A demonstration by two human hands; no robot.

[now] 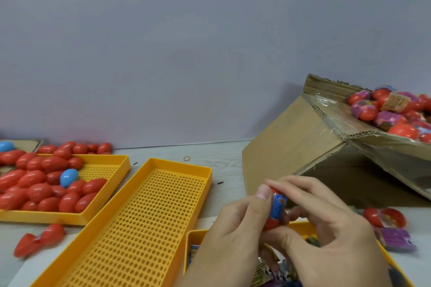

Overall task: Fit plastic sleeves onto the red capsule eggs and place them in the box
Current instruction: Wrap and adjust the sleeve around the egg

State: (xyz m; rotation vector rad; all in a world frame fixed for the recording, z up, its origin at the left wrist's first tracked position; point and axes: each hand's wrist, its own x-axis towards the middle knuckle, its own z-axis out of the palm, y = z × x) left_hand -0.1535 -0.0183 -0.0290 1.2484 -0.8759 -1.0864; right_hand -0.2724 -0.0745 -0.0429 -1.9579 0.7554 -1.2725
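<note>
A: Egg [273,211]: red capsule, upright, blue printed sleeve [278,206] round its middle. Held above the near tray [190,243], between both hands.

B: Handling?

A: Light, hard, glossy, likely slippery. Sleeve thin and soft. Best held by the bare ends.

B: Grip?

A: Left hand [235,226] pinches it, thumb on top. Right hand [326,219] curls round the far side.

B: Around it?

A: Box [291,142] tilted, right, holding sleeved eggs. Bare eggs [44,184] piled in the left tray.
</note>
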